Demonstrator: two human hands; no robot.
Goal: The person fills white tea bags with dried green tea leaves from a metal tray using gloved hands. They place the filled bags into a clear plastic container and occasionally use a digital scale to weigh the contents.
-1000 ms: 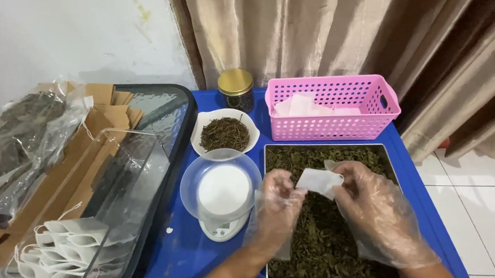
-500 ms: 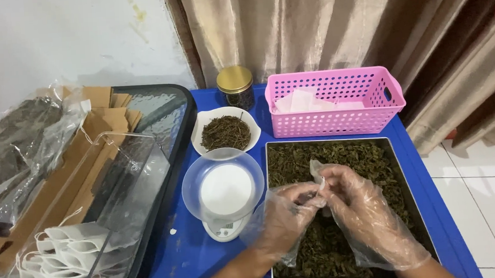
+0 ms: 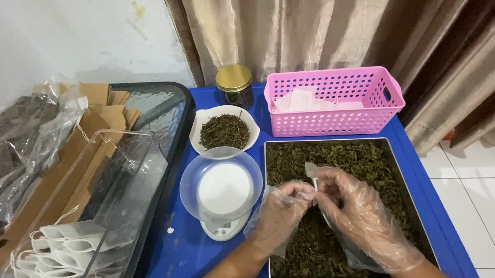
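Note:
Both my hands wear loose clear plastic gloves and meet over a metal tray (image 3: 412,203) filled with dried green-brown leaves (image 3: 350,156). My left hand (image 3: 282,210) and my right hand (image 3: 352,207) pinch a small white filter bag (image 3: 316,184) between their fingertips; most of the bag is hidden by the fingers. To the left of the tray stands a small white scale (image 3: 224,227) with a clear bowl (image 3: 220,182) on it.
A white dish of dark dried leaves (image 3: 224,132), a gold-lidded jar (image 3: 234,86) and a pink basket with white bags (image 3: 333,100) stand at the back of the blue table (image 3: 180,261). At left, a clear container holds filled white bags (image 3: 56,256), beside brown paper pouches (image 3: 62,165).
The white bag was held flat and spread between both hands; now the hands have closed together on it, lower over the tray, and the bag is mostly hidden.

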